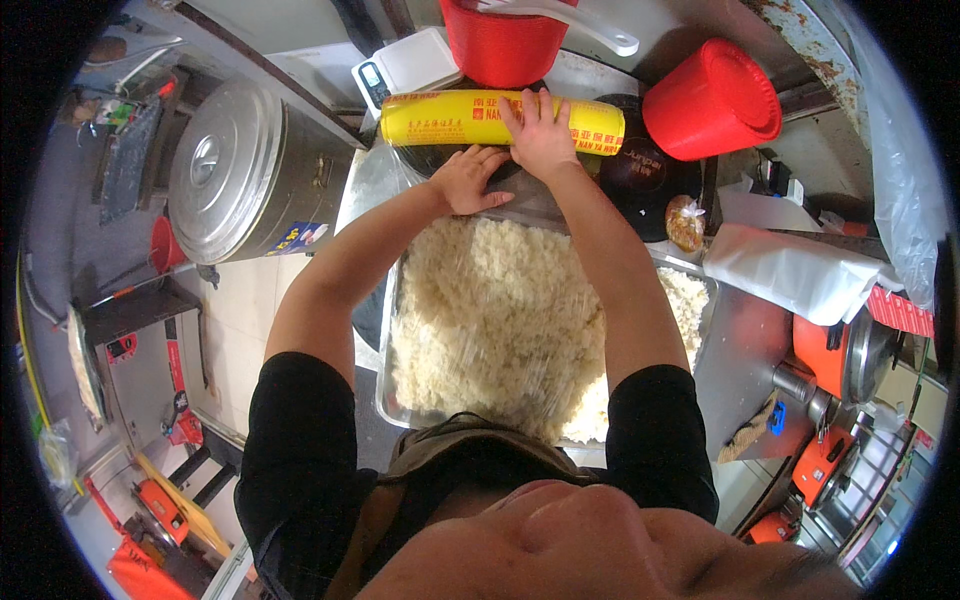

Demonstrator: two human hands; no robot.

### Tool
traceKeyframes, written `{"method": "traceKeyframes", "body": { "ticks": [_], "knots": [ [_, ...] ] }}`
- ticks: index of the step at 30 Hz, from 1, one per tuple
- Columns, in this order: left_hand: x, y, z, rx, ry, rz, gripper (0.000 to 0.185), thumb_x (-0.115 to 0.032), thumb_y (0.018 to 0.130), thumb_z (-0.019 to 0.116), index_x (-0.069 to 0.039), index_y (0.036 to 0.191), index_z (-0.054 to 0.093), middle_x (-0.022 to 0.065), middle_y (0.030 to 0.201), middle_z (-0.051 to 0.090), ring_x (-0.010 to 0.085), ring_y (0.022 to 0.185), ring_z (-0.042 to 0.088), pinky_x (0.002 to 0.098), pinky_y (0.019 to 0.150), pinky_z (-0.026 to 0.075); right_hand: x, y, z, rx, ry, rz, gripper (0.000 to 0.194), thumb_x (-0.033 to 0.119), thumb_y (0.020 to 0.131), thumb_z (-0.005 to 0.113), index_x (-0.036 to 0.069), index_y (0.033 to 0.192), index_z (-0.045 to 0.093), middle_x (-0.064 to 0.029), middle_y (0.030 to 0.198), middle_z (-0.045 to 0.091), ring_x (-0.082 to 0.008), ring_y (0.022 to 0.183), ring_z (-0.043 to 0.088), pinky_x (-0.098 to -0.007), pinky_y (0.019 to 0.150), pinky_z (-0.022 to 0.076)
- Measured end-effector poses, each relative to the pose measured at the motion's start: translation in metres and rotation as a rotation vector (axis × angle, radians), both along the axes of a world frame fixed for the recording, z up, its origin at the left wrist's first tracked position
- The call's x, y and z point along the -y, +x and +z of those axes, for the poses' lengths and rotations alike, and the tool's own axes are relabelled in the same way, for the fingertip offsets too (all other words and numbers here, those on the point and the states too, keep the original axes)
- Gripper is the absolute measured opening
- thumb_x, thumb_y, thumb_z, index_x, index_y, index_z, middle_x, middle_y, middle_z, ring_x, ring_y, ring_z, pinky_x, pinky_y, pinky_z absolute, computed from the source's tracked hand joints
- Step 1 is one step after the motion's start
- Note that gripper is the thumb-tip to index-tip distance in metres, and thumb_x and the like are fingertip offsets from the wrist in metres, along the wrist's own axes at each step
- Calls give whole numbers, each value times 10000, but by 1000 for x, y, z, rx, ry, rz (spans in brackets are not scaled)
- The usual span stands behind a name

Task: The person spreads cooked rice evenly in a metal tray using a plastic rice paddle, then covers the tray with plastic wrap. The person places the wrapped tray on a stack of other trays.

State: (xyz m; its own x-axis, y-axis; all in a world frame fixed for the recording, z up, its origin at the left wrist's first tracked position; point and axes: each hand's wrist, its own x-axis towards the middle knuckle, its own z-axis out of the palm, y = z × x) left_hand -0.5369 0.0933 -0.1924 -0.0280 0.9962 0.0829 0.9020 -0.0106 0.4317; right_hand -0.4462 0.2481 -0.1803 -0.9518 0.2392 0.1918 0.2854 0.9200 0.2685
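Note:
A yellow roll of cling film (442, 118) with red printing lies across the far end of a metal tray (385, 360). My right hand (541, 135) rests on the roll, its fingers spread over the yellow surface. Just in front of the roll, my left hand (471, 180) lies palm down with the thumb out to the side, on or just above the film. Cooked rice (495, 322) fills the tray in a thick layer. Glossy streaks over the rice look like clear film on it. My right forearm hides part of the tray's right side.
Behind the roll stand a red tub (504, 45) with a white slotted spoon (577, 19) and a white scale (409, 67). A second red tub (709, 101) lies tilted at right, near a tied bag of food (685, 223). A large lidded steel pot (225, 172) stands left.

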Motion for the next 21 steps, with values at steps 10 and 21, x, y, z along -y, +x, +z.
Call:
{"method": "traceKeyframes", "body": {
  "ticks": [10,21],
  "knots": [
    [0,2,10,40,-236,-58,513,-465,819,529,-89,1167,537,103,1138,488,292,1060,443,411,910,342,-16,0,20,72,-169,22,843,370,666,689,200,1375,265,-176,1304,370,-378,1194,383,-574,958,287],
    [10,0,-4,105,-117,-207,332,-393,872,494,-168,1065,643,66,1201,471,276,1162,365,454,948,270,-16,13,12,30,126,106,629,245,858,490,259,1415,197,-95,1465,181,-342,1336,186,-627,994,195]
  ]
}}
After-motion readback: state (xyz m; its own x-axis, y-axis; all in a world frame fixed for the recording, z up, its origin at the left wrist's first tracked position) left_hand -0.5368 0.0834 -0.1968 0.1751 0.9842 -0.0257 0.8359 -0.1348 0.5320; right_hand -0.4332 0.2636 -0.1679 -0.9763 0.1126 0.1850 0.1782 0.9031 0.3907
